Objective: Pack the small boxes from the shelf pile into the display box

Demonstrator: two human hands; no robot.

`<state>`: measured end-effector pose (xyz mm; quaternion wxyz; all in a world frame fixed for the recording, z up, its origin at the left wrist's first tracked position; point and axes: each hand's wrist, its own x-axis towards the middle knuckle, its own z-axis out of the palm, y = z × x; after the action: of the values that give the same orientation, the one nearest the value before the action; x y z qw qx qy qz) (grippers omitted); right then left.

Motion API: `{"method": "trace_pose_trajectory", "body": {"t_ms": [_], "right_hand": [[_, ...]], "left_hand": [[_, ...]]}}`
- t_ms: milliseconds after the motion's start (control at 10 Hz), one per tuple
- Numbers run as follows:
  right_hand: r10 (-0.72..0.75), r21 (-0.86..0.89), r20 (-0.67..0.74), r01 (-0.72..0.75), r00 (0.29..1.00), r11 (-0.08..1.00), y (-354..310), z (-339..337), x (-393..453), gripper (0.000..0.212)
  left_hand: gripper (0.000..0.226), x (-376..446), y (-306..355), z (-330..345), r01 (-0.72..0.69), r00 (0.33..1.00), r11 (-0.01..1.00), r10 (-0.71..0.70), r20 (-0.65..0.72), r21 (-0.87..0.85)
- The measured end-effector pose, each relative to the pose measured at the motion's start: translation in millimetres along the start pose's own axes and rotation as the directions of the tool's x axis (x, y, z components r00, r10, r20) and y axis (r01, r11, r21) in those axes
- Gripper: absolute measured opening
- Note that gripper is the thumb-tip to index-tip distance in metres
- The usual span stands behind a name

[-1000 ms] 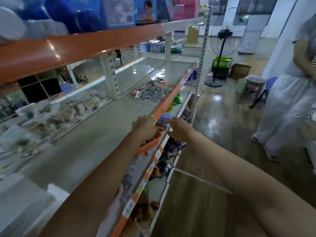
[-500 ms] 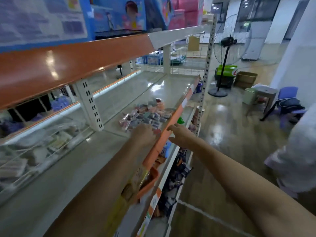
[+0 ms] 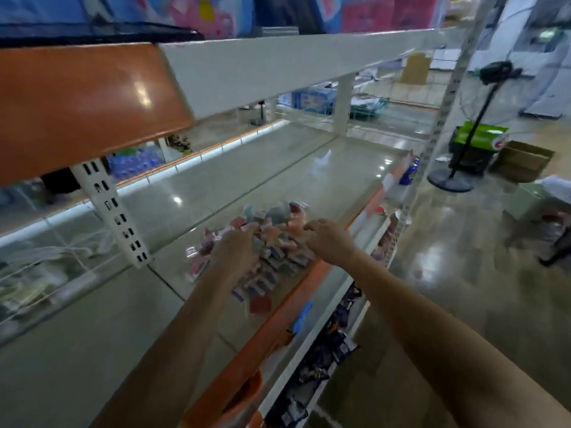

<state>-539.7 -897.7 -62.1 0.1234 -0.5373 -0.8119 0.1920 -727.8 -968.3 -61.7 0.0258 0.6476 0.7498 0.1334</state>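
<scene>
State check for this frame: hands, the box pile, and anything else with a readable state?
left hand: on the pile of small boxes, grip unclear from blur
right hand: fingers curled over the pile's near edge, grip unclear
pile of small boxes: loose, jumbled on the shelf
standing fan: upright on the floor

small boxes [image 3: 272, 248] | pink, grey, purple | loose jumbled pile | on shelf near front edge
</scene>
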Motion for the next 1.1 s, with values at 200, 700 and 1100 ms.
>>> {"method": "trace_pose_trajectory", "body": {"t_ms": [200, 700, 1100], "right_hand": [[-0.157, 0.108, 0.021, 0.154, 0.987, 0.982, 29, 1, 59, 0.035], [-0.301, 0.174, -0.07, 0.309, 0.951, 0.935, 55, 19, 89, 0.03], [-0.494, 0.786, 0.206, 0.158, 0.845, 0.597, 11, 7, 39, 0.013]], "left_hand": [[0.032, 3, 1, 12, 0.172, 0.984, 0.979, -0.176, -0.028, -0.112], [0.043, -13, 14, 30, 0.332, 0.904, 0.902, -0.388, -0.179, -0.276], [0.043, -76, 8, 19, 0.311, 0.813, 0.847, -0.472, -0.341, -0.431]]}}
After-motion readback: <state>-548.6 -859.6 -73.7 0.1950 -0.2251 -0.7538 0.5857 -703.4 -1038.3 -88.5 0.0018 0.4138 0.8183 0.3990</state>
